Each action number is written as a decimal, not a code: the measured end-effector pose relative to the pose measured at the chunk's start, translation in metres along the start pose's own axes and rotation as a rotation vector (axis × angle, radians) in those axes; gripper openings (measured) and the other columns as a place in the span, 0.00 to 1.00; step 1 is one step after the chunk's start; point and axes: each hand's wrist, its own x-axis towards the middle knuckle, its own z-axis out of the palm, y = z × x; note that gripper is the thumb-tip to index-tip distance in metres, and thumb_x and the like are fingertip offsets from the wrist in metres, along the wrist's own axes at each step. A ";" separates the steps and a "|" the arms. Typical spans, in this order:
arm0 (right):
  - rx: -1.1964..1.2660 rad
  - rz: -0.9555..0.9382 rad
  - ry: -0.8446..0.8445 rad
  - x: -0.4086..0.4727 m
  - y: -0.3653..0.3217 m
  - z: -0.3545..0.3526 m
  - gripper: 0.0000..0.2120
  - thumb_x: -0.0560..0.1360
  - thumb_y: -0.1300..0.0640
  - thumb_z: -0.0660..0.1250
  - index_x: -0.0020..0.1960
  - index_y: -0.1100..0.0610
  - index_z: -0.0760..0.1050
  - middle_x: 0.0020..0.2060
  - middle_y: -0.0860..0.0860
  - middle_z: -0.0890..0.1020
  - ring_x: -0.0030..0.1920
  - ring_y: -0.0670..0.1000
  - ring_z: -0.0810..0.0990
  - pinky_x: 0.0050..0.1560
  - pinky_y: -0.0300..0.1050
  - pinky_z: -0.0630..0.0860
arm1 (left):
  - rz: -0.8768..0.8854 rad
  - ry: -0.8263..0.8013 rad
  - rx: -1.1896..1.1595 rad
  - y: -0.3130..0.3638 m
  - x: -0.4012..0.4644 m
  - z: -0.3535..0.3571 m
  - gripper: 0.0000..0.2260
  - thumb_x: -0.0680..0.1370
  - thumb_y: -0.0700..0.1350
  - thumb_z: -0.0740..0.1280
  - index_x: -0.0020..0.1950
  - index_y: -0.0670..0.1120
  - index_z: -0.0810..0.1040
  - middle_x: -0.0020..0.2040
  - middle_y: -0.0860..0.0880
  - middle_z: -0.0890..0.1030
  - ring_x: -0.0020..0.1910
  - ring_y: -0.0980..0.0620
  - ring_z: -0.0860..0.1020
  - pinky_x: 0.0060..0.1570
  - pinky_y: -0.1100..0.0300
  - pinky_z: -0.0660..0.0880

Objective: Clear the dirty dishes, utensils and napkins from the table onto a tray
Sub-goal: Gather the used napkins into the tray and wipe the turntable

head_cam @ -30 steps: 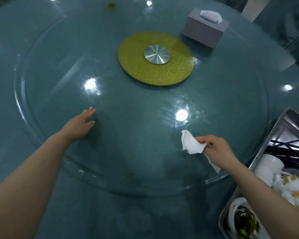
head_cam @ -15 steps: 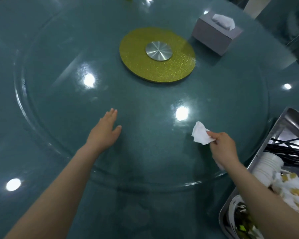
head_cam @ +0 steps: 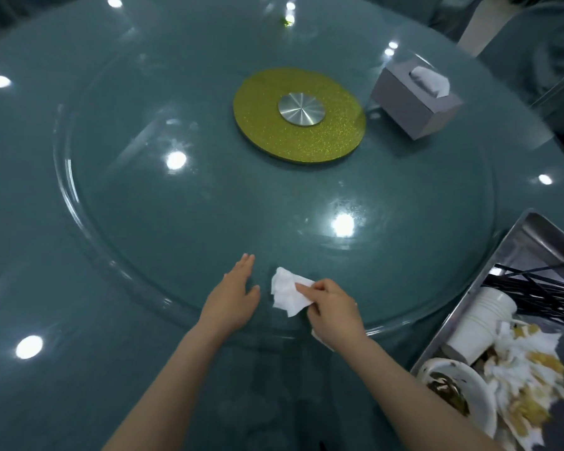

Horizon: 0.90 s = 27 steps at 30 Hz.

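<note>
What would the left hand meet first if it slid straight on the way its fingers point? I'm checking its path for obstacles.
Nothing close: the left hand points up-table over bare glass. Further on lies the round glittery yellow-green disc, though the line may pass just left of it.

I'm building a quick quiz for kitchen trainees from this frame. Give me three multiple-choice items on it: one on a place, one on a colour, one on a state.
1. Where is the metal tray?
A. at the table's right edge
B. on the disc in the middle
C. beside the left arm

2. What colour is the disc in the middle of the turntable?
A. red
B. yellow-green
C. white

3. What is the right hand doing?
A. lying flat and empty
B. gripping a cup
C. pinching a white napkin

Answers: 1 A, the tray shows at the lower right; 2 B, the disc glitters yellow-green round a silver hub; 3 C, its fingers curl round the crumpled napkin, while the left hand lies open beside it.
</note>
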 end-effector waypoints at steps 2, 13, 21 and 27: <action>0.017 -0.070 -0.049 0.000 -0.009 0.006 0.19 0.76 0.59 0.61 0.64 0.44 0.76 0.56 0.46 0.75 0.54 0.47 0.75 0.49 0.29 0.63 | -0.034 0.012 -0.002 -0.004 -0.006 -0.002 0.28 0.80 0.43 0.58 0.78 0.51 0.52 0.78 0.56 0.51 0.77 0.52 0.53 0.74 0.56 0.55; 0.088 -0.084 -0.062 -0.023 0.035 -0.009 0.19 0.71 0.68 0.65 0.55 0.50 0.83 0.47 0.41 0.74 0.46 0.44 0.75 0.46 0.23 0.64 | -0.104 0.089 0.006 -0.025 -0.022 -0.013 0.27 0.80 0.40 0.59 0.78 0.47 0.54 0.78 0.52 0.55 0.76 0.56 0.54 0.73 0.60 0.51; 0.031 0.033 0.055 -0.035 0.076 -0.044 0.19 0.70 0.71 0.66 0.54 0.53 0.83 0.47 0.46 0.76 0.48 0.47 0.76 0.51 0.34 0.69 | -0.086 0.073 0.067 -0.021 -0.025 -0.023 0.26 0.80 0.42 0.59 0.77 0.48 0.57 0.77 0.52 0.58 0.76 0.55 0.57 0.72 0.60 0.54; 0.026 0.119 0.046 -0.032 0.073 -0.048 0.16 0.70 0.68 0.67 0.53 0.53 0.84 0.43 0.47 0.76 0.45 0.50 0.77 0.46 0.34 0.67 | -0.115 -0.008 0.145 -0.019 -0.037 -0.018 0.25 0.80 0.45 0.58 0.77 0.49 0.58 0.77 0.52 0.60 0.75 0.54 0.58 0.73 0.58 0.53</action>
